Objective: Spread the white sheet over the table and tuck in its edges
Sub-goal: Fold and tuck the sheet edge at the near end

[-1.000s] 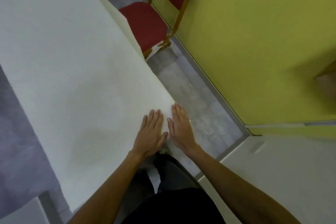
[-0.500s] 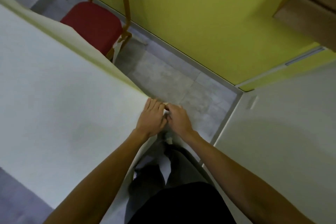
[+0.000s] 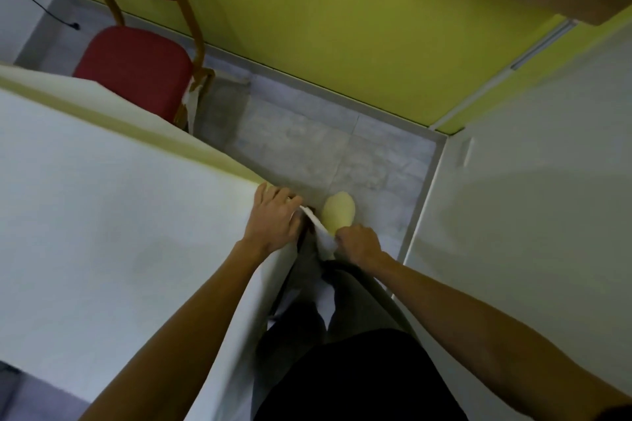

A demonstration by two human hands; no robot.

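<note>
As a person works at the near right corner of a covered table, the left hand [image 3: 273, 220] lies palm-down on the white fabric sheet [image 3: 102, 215] right at that corner. Its fingers [image 3: 270, 190] are bent over the far edge, apparently pinning the cloth so it cannot slide while the corner is dressed. Just to the right, below the table top, the right hand [image 3: 359, 244] is balled into a fist around a loose flap of the same sheet (the surplus hanging off the corner). Those fingers are closed tight on the fabric, knuckles up, in a grip that looks meant to draw the slack taut before it is folded under.

Both forearms reach forward from the bottom of the frame. The left crosses the sheet's near edge; the right stays clear of the table, its wrist lower than its partner's.

The sheet covers the whole visible table top (the table itself is hidden beneath it), flat and largely unwrinkled. Its far edge drapes down the side and its near edge hangs loose beside the person's legs. On this evidence the spreading looks done and the tucking is in hand at this corner.

A pale yellow rounded object [image 3: 338, 214], possibly footwear, shows on the grey tiled floor [image 3: 307, 143] just beyond the fist. A red padded chair with a wooden frame [image 3: 133, 68] stands on the far side, near a yellow-green wall [image 3: 342, 27].
</note>
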